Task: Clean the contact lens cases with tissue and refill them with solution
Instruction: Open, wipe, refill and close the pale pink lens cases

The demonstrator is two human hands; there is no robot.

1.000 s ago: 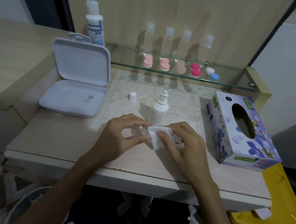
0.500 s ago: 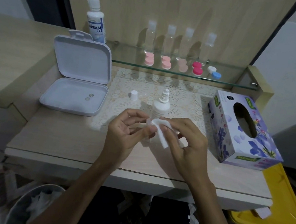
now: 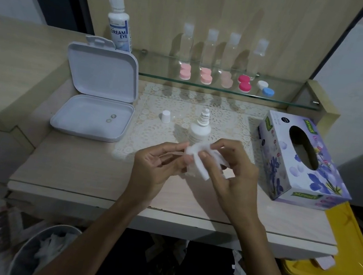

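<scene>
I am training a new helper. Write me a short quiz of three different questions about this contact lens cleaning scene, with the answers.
1. True or false: the small bottle on the lace mat has its cap on.
2. What does the right hand pinch? A) tissue B) white cap C) tissue box
3. Fill in: the white hinged box is ____ (open/closed).

Key
1. False. The white cap stands apart on the mat, to the bottle's left.
2. A. The tissue is held between both hands; the left hand holds something small and clear against it.
3. open
</scene>
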